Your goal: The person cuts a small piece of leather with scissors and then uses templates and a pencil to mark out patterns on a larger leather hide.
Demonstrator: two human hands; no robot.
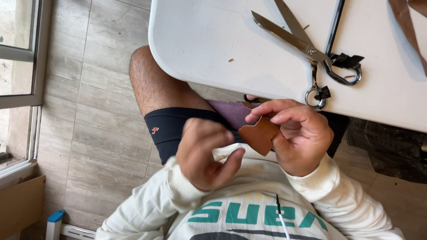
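Observation:
My right hand (300, 135) pinches a small brown leather piece (259, 134) with a notched outline, held over my lap just below the table edge. My left hand (205, 153) is curled beside the piece, its thumb pointing up toward the lower edge; its fingers are closed and whether they hold anything is hidden. Under the piece lies a purple fabric scrap (231, 112) on my thigh. Large metal scissors (307, 46) lie open on the white table (209, 44), handles near the table edge above my right hand.
A brown leather strip (407, 26) lies at the table's top right. A thin metal rod (334, 24) crosses the scissors. Grey tiled floor (93, 111) lies to the left, with a window frame (26, 75) and a cardboard piece (20, 206).

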